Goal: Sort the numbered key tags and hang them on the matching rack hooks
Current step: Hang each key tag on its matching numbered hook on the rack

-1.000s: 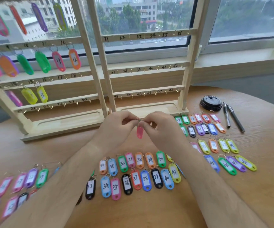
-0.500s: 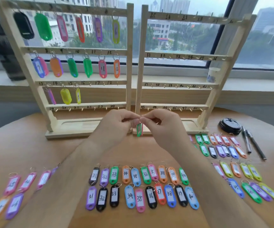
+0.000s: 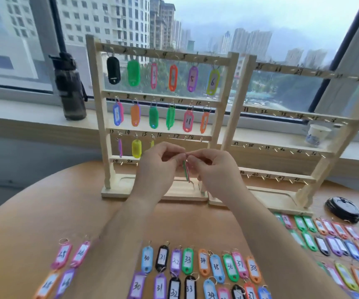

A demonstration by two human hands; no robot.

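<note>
Head view: we begin at a dark water bottle [image 3: 70, 87] on the sill, left of the left rack [image 3: 99, 117]. That rack carries hung tags [image 3: 173, 78] along its top two bars and three more on its third bar. In front of its lower bars our left hand [image 3: 157, 169] pinches, thumb against forefinger, the ring of the held tags [image 3: 186, 170], one green and one pink. We see them edge-on, hanging above the rack's base. Our right hand [image 3: 215, 172] pinches the same ring from the other side. Just right of the left rack stands the right rack [image 3: 233, 117]. Farther right are a white cup [image 3: 316, 134] on the sill and a black lid [image 3: 342, 209] on the table [image 3: 44, 212]. In front of the left rack, loose tags [image 3: 187, 261] lie in rows.
</note>
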